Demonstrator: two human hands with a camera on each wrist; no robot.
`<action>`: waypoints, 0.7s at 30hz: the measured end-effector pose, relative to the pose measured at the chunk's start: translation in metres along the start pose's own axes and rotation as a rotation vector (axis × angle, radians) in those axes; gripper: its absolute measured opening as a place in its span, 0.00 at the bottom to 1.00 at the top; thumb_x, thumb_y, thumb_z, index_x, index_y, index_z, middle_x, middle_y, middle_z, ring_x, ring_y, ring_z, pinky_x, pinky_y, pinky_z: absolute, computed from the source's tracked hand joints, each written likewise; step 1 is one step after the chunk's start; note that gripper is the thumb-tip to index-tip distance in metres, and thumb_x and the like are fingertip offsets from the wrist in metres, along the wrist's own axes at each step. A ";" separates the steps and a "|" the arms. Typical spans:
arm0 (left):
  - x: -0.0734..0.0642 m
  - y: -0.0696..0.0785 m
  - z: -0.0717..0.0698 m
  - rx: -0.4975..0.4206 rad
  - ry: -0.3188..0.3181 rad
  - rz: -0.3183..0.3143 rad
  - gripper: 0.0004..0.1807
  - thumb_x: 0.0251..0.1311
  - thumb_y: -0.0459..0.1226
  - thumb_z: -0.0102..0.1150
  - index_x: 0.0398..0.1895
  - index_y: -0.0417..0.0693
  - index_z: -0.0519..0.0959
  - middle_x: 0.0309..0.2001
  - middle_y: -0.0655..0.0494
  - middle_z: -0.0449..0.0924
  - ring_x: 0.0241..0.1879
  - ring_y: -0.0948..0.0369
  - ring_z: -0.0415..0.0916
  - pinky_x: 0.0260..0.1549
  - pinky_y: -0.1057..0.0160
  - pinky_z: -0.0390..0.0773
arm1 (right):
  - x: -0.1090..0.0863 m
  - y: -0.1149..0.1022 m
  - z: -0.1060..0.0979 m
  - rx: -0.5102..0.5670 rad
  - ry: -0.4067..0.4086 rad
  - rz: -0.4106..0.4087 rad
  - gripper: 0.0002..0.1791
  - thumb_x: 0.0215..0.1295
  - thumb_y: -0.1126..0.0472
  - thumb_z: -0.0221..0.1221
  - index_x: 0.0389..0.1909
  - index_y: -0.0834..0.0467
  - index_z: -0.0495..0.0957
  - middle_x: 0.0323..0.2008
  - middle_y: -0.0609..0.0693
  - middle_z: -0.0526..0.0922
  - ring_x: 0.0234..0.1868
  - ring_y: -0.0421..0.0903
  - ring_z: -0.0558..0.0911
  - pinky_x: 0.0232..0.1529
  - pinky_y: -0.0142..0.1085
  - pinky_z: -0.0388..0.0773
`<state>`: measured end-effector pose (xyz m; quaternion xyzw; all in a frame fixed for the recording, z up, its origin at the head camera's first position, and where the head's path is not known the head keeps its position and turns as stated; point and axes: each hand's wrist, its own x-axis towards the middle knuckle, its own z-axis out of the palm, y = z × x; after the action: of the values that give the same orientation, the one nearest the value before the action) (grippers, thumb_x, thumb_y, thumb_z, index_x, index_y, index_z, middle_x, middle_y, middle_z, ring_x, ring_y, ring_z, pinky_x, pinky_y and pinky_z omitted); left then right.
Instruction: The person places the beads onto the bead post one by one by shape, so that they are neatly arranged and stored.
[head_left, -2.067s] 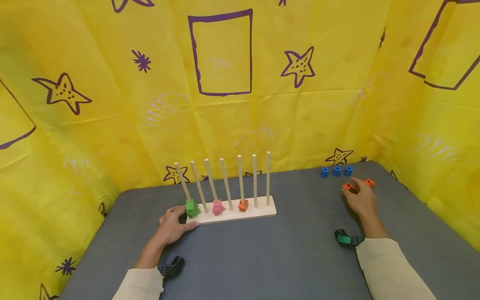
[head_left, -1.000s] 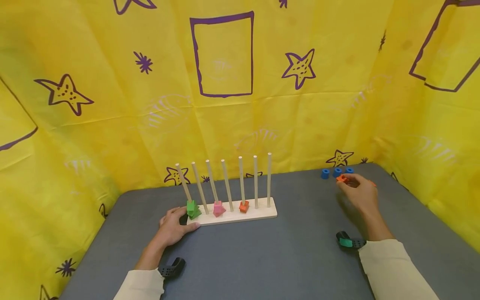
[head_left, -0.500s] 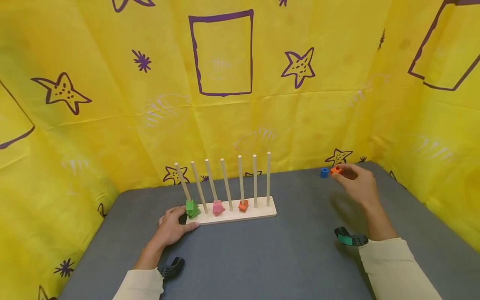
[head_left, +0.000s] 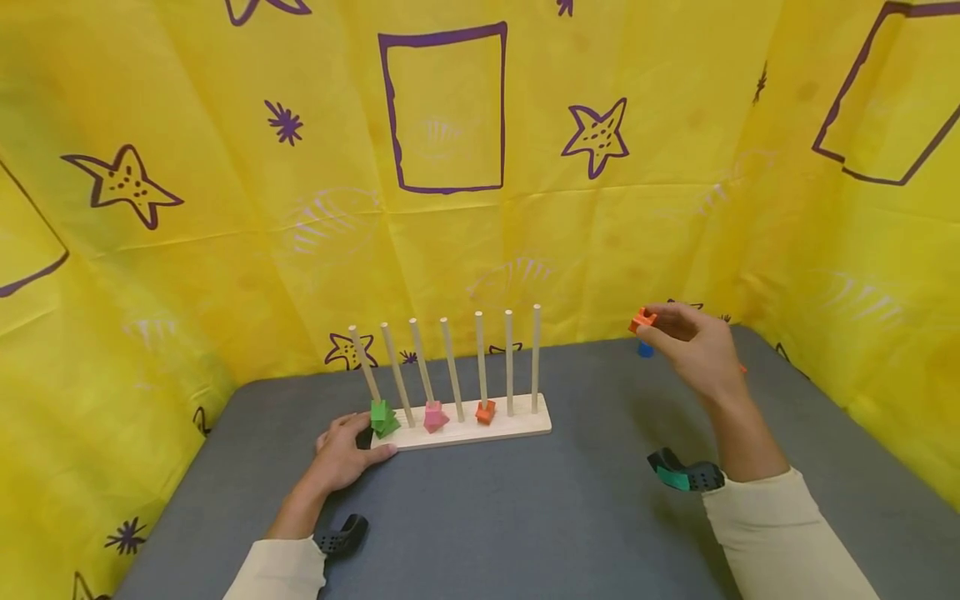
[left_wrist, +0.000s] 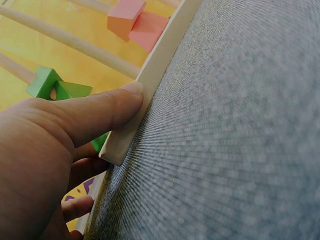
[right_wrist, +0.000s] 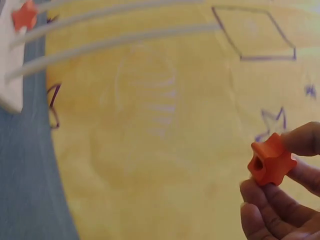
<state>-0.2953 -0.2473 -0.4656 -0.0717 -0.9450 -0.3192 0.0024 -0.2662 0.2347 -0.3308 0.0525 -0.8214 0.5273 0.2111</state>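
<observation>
In the head view a wooden peg board (head_left: 517,423) with several upright pegs stands on the grey table. My left hand (head_left: 345,454) grips its left end, thumb on the front edge, fingers behind. Green beads (head_left: 384,418) sit on the leftmost peg, pink beads (head_left: 434,417) on the third and an orange star bead (head_left: 485,412) on the fifth. Off to the right, my right hand (head_left: 705,354) pinches another orange star bead (right_wrist: 272,160) above the table; its hole shows in the right wrist view.
A blue bead (head_left: 646,351) stands at the table's back edge, partly covered by the held bead and right hand. A sliver of orange (head_left: 742,367) shows behind the right wrist. Yellow patterned cloth (head_left: 450,250) walls the back and sides.
My right hand picked an orange star bead off the table, then lifted it and carried it leftward past the blue beads. My left hand has stayed on the peg board.
</observation>
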 end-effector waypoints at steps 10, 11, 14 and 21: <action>0.000 0.001 0.000 -0.006 -0.009 -0.014 0.42 0.54 0.52 0.68 0.67 0.38 0.68 0.64 0.33 0.64 0.66 0.37 0.47 0.58 0.34 0.39 | 0.007 -0.039 0.026 0.146 -0.062 -0.085 0.20 0.62 0.59 0.65 0.53 0.64 0.79 0.41 0.53 0.84 0.42 0.45 0.83 0.39 0.31 0.77; 0.000 0.001 0.000 -0.006 -0.009 -0.015 0.42 0.54 0.52 0.68 0.67 0.37 0.68 0.64 0.33 0.63 0.66 0.37 0.47 0.58 0.34 0.39 | 0.007 -0.042 0.029 0.155 -0.070 -0.091 0.20 0.63 0.59 0.65 0.53 0.64 0.79 0.42 0.54 0.84 0.42 0.45 0.83 0.40 0.31 0.77; 0.001 0.001 0.000 -0.006 -0.012 -0.018 0.43 0.53 0.53 0.68 0.67 0.37 0.67 0.64 0.33 0.63 0.66 0.36 0.47 0.58 0.34 0.39 | 0.009 -0.050 0.037 0.198 -0.086 -0.118 0.19 0.63 0.61 0.65 0.52 0.65 0.79 0.42 0.57 0.83 0.42 0.48 0.83 0.42 0.31 0.77; 0.001 0.001 0.000 -0.012 -0.007 -0.021 0.42 0.53 0.52 0.69 0.66 0.37 0.68 0.64 0.33 0.64 0.66 0.37 0.47 0.58 0.34 0.38 | 0.013 -0.063 0.060 0.230 -0.109 -0.158 0.18 0.64 0.62 0.64 0.52 0.65 0.79 0.41 0.59 0.83 0.42 0.55 0.82 0.42 0.33 0.78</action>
<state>-0.2963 -0.2463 -0.4648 -0.0627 -0.9438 -0.3245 -0.0045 -0.2765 0.1552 -0.2938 0.1696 -0.7590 0.5960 0.1997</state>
